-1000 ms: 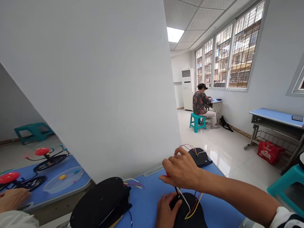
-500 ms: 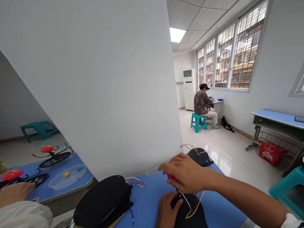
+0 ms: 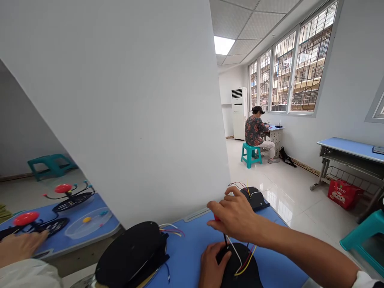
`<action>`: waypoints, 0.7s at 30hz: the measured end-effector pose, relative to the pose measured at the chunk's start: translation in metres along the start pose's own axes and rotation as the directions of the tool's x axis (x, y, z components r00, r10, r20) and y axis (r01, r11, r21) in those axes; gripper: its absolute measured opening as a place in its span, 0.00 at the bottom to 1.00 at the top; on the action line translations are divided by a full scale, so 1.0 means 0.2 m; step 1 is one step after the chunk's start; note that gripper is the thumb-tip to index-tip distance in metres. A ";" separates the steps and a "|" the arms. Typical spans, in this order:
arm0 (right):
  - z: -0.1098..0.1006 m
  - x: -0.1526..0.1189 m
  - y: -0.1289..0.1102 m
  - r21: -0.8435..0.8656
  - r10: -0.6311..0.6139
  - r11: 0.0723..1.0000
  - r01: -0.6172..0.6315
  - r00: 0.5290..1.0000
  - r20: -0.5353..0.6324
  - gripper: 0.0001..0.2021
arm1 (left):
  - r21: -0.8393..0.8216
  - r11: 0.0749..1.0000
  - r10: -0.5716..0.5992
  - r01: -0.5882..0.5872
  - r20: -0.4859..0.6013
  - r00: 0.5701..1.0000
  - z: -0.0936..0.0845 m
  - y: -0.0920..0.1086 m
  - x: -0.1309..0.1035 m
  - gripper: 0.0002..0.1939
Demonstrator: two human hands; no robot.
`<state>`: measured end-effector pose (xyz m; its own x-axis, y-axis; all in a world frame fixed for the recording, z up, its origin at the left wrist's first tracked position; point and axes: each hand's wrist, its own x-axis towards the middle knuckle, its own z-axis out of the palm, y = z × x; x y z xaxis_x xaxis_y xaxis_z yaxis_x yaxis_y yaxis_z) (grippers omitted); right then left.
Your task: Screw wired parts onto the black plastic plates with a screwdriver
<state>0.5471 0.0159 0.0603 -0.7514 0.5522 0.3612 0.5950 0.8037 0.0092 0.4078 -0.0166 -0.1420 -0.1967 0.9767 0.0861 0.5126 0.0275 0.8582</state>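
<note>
From the head camera's side I count two hands at work over one blue desk (image 3: 186,248). The right hand (image 3: 237,216) is curled round the red handle of one screwdriver (image 3: 225,239), whose dark shaft stands nearly upright. Its tip comes down at one black base (image 3: 240,282), at the desk's near side. The left hand (image 3: 211,266) rests on that base and steadies it, thumb and forefinger close about the tip; whether they touch the shaft I can't tell. Three wires (image 3: 236,252) rise from this base: one white, one red, one yellow.

Two more black pieces share the desk: one disc (image 3: 129,252) to the left, with a bundle of thin wires (image 3: 172,230) at its far edge, and one plate (image 3: 254,200) beyond the right hand, wired too.

Over to my left, past the wall (image 3: 135,120), one co-worker's hand (image 3: 25,244) lies by two black rings (image 3: 55,227), and two red balls (image 3: 63,188) stand there. One clear tray (image 3: 75,230) beside them holds one yellow ball (image 3: 87,219) and a few smaller bits.

I see three teal stools (image 3: 251,155) about the room, one with a seated person (image 3: 254,131) on it, and one red bag (image 3: 342,195) under a desk at right
</note>
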 end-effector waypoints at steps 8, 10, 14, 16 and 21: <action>-0.05 -0.08 0.00 0.197 -0.208 0.958 0.209 0.978 -0.025 0.20 | 0.027 1.000 0.018 -0.017 -0.030 0.999 0.00 0.00 -0.01 0.23; -0.04 -0.08 0.00 0.133 -0.149 0.979 0.153 0.988 -0.041 0.15 | 0.030 0.999 0.019 -0.018 -0.029 0.999 0.00 0.00 -0.02 0.22; 0.03 -0.07 0.00 0.043 -0.017 0.999 0.022 0.993 -0.114 0.14 | 0.028 0.999 0.030 -0.029 -0.024 0.999 0.01 0.02 -0.02 0.22; 0.05 -0.07 0.00 0.064 -0.004 0.998 0.012 0.991 -0.137 0.13 | 0.035 0.999 0.035 -0.034 -0.032 0.999 0.02 0.03 -0.02 0.21; 0.02 -0.14 0.03 0.160 0.000 0.987 0.033 0.979 -0.205 0.14 | 0.084 0.994 0.079 -0.072 -0.079 0.994 -0.03 0.04 -0.09 0.23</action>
<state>0.5708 0.0064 0.0471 -0.6769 0.4953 0.5444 0.5166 0.8466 -0.1279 0.4095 -0.0347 -0.1331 -0.2210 0.9559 0.1934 0.5937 -0.0255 0.8043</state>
